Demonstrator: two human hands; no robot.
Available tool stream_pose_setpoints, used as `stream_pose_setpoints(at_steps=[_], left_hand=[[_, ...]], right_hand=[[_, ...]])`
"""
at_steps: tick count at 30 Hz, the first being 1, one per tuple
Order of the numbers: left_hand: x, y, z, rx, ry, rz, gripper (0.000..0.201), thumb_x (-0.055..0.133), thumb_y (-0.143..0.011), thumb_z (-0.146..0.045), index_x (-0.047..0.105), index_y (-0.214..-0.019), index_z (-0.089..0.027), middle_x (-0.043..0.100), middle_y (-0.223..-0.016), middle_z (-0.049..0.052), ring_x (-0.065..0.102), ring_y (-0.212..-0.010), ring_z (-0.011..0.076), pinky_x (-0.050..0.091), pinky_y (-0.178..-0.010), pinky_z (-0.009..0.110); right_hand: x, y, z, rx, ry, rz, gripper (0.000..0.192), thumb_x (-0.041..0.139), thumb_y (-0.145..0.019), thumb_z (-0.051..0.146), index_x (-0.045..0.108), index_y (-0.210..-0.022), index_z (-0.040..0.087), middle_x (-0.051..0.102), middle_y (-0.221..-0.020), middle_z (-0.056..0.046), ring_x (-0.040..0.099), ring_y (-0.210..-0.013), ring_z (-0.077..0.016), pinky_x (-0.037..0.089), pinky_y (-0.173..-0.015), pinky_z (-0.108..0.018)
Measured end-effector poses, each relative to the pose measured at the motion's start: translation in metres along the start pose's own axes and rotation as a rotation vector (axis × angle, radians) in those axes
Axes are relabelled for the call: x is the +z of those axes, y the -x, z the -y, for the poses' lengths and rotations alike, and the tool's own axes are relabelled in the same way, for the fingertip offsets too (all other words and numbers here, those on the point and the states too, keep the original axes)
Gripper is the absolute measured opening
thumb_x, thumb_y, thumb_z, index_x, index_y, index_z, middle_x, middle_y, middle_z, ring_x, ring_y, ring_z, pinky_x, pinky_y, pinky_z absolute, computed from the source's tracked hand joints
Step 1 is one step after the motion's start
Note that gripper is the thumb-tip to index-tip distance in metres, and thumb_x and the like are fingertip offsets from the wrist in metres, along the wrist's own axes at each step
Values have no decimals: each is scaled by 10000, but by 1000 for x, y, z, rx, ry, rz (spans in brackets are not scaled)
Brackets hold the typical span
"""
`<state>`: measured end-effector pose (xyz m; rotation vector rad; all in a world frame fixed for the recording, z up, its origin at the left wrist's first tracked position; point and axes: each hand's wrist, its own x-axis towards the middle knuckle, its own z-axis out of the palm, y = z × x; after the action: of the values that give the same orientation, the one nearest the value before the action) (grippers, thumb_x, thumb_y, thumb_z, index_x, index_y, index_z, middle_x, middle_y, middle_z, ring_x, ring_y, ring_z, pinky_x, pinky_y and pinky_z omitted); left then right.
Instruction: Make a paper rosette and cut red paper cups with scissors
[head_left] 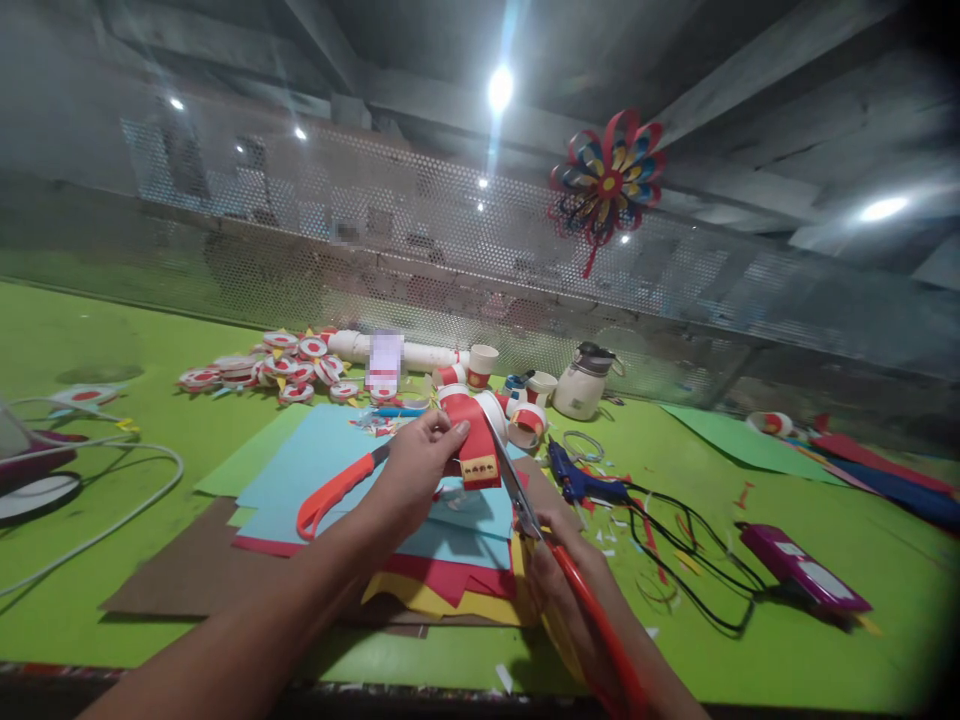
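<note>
We see the left hand [416, 470] pinching a red strip [478, 440] between thumb and fingertips, held up above the paper stack [450, 560]. The strip's long axis runs nearly upright, tilted a little — its top curls back toward a white cup [495, 410] and its lower end, with a yellow patterned band, points down at the stack.

The right hand [570, 590] is closed around the red handles of the scissors [517, 490]. Their long axis slants from the handles at lower right up to the left, and the blades point toward the strip's right edge, touching it or just beside it; we cannot tell whether the blades are parted.

A second pair of scissors [337, 490] with orange handles lies on the blue sheet under the left hand, handles toward the lower left.

Around this on the green table [112, 330]: a blue glue gun [581, 480] with a black cord to the right of the stack, a pink case [802, 565] farther right, red-and-white discs [262, 370] at the back left, a white kettle [585, 385] at the back, and a white cable [112, 500] on the left. A paper pinwheel [607, 185] hangs on the mesh wall behind.
</note>
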<state>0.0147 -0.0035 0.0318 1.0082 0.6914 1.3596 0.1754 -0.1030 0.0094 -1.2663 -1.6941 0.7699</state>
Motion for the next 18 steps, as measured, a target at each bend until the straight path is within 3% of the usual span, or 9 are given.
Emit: stream_pose_setpoints(at_steps=[6, 18], left_hand=[[2, 2, 1, 11, -16, 34, 350, 719, -650, -329, 401, -640, -185, 623, -572, -5, 612, -549, 158, 509, -542, 298], [1, 2, 2, 36, -46, 66, 347, 707, -661, -350, 403, -628, -184, 565, -558, -29, 562, -539, 132, 476, -518, 265]], right_hand=[[-1, -1, 0, -35, -7, -70, 349, 433, -876, 516, 568, -915, 197, 534, -613, 6, 479, -542, -147, 444, -649, -263], [4, 3, -6, 18, -19, -81, 332, 430, -870, 524, 577, -911, 228, 528, -547, 14, 467, -490, -165, 418, -554, -265]])
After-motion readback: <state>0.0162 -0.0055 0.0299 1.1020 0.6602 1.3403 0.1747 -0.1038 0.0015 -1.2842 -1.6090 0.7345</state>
